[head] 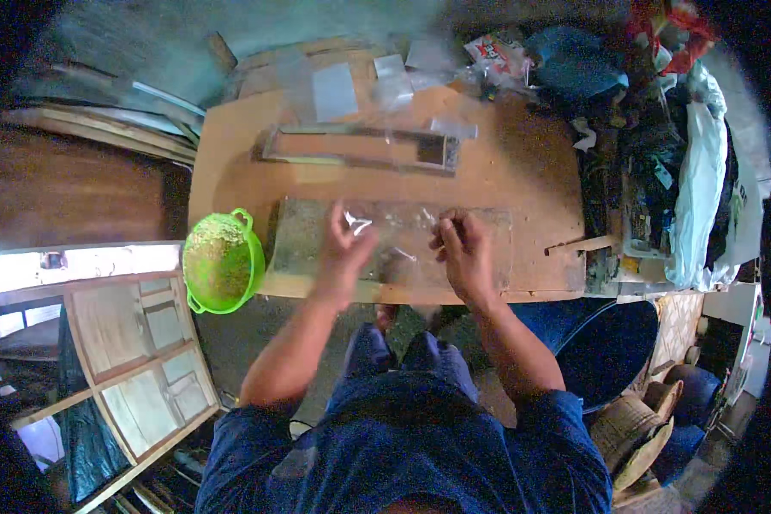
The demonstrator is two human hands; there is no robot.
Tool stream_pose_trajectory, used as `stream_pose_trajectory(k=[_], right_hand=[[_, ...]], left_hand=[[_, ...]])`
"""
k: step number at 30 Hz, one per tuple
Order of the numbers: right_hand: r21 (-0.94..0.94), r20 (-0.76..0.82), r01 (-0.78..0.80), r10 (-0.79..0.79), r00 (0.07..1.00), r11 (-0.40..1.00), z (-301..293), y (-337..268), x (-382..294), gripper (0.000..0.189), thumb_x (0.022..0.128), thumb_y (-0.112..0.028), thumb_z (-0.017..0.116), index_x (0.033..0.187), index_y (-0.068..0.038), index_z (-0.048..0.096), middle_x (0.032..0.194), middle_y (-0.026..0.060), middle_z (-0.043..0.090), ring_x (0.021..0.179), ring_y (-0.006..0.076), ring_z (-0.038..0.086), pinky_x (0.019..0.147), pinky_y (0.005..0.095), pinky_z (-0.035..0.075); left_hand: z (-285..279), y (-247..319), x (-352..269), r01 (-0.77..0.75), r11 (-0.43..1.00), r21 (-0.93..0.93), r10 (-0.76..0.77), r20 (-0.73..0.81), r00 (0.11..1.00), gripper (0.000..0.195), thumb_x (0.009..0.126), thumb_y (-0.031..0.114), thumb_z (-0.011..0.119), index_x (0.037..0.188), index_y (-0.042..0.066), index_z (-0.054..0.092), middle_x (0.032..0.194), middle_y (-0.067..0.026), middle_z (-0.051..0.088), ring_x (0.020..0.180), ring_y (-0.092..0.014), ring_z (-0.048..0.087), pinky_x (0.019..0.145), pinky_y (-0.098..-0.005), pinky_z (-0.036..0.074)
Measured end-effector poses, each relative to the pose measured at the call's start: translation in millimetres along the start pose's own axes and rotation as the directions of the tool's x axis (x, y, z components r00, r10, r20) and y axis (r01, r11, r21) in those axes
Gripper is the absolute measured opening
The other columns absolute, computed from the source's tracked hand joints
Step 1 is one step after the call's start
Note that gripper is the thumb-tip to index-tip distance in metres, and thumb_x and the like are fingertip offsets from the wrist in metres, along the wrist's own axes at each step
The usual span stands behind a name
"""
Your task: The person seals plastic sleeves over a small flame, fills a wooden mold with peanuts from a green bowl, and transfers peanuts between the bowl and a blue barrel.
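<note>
Clear plastic film (405,255), perhaps a small bag, stretches between my hands and shows mainly by its glints. My right hand (466,254) pinches its right side between thumb and curled fingers. At the film's left side, my left hand (345,257) is blurred, with thumb and forefinger apart around a bright glint; whether it grips the film is unclear. Beneath both hands lies a worn grey board (302,238) along the table's near edge. A green plastic colander (257,260), holding pale crumbly material (215,234), stands left of the board.
A shallow rectangular wooden frame (360,164) lies beyond the board on the wooden table (527,212). Clear plastic sheets or bags (334,93) lie at the back. Cluttered plastic bags (700,193) line the right side. A large blue drum (610,353) stands below, near my right arm.
</note>
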State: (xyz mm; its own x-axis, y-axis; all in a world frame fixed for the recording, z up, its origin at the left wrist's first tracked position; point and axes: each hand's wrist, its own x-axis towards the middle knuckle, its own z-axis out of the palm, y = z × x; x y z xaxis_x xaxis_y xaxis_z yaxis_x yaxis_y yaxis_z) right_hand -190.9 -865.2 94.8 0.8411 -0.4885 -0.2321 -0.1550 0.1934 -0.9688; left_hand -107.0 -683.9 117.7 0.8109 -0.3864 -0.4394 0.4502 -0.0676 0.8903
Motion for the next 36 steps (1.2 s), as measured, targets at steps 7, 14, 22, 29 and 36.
stream_pose_trajectory(k=[7, 14, 22, 29, 36], right_hand=[[-0.015, -0.071, 0.002, -0.004, 0.997, 1.0, 6.0, 15.6, 21.6, 0.014, 0.096, -0.016, 0.054, 0.102, -0.004, 0.053, 0.083, 0.0023, 0.059, 0.065, 0.0099, 0.055, 0.053, 0.0229, 0.043], [-0.026, -0.25, -0.101, 0.092, 0.964, 0.995, -29.5, 29.2, 38.3, 0.037, 0.091, -0.013, 0.061, 0.124, -0.007, 0.046, 0.086, 0.0054, 0.061, 0.07, 0.0128, 0.058, 0.057, 0.0234, 0.045], [-0.528, -0.136, -0.134, 0.073, 0.988, 0.838, -20.6, 37.6, 8.5, 0.077, 0.075, 0.003, 0.069, 0.14, -0.012, 0.031, 0.105, 0.0133, 0.059, 0.078, 0.0202, 0.061, 0.067, 0.0323, 0.05], [-0.87, 0.017, 0.147, -0.269, 0.963, 0.471, -15.5, 36.4, -17.0, 0.065, 0.073, -0.005, 0.068, 0.134, -0.012, 0.046, 0.127, 0.0205, 0.047, 0.118, 0.0375, 0.045, 0.1, 0.0472, 0.036], [-0.953, 0.236, 0.245, -0.067, 0.969, 0.18, -1.2, 37.4, -28.5, 0.066, 0.081, -0.033, 0.065, 0.141, -0.019, 0.041, 0.146, 0.0187, 0.031, 0.135, 0.041, 0.027, 0.11, 0.0615, 0.014]], left_hand=[[-17.2, -77.8, 35.1, -0.161, 0.878, 0.451, 0.202, -0.044, 0.978, 0.077, 0.08, 0.006, 0.065, 0.145, 0.007, 0.023, 0.111, -0.0171, 0.056, 0.093, -0.025, 0.06, 0.08, -0.0331, 0.05], [-30.8, -45.2, 46.6, -0.18, 0.862, 0.474, 0.216, -0.022, 0.976, 0.066, 0.084, 0.001, 0.061, 0.141, 0.008, 0.031, 0.078, -0.0078, 0.063, 0.062, -0.015, 0.061, 0.063, -0.0302, 0.051], [-40.4, -61.3, 48.2, -0.163, 0.795, 0.584, 0.222, -0.029, 0.975, 0.063, 0.085, 0.006, 0.063, 0.141, 0.009, 0.033, 0.09, -0.0109, 0.065, 0.073, -0.02, 0.064, 0.068, -0.0338, 0.051], [-34.7, -47.7, 19.6, -0.443, 0.153, 0.883, 0.489, 0.323, 0.811, 0.069, 0.083, 0.024, 0.067, 0.144, 0.018, 0.035, 0.14, -0.0173, 0.041, 0.131, -0.038, 0.037, 0.102, -0.0552, 0.032], [-29.0, -54.1, 7.5, -0.427, 0.059, 0.902, 0.22, 0.405, 0.887, 0.067, 0.084, 0.043, 0.061, 0.144, 0.025, 0.037, 0.153, -0.0142, 0.022, 0.141, -0.039, 0.016, 0.109, -0.0639, 0.007]])
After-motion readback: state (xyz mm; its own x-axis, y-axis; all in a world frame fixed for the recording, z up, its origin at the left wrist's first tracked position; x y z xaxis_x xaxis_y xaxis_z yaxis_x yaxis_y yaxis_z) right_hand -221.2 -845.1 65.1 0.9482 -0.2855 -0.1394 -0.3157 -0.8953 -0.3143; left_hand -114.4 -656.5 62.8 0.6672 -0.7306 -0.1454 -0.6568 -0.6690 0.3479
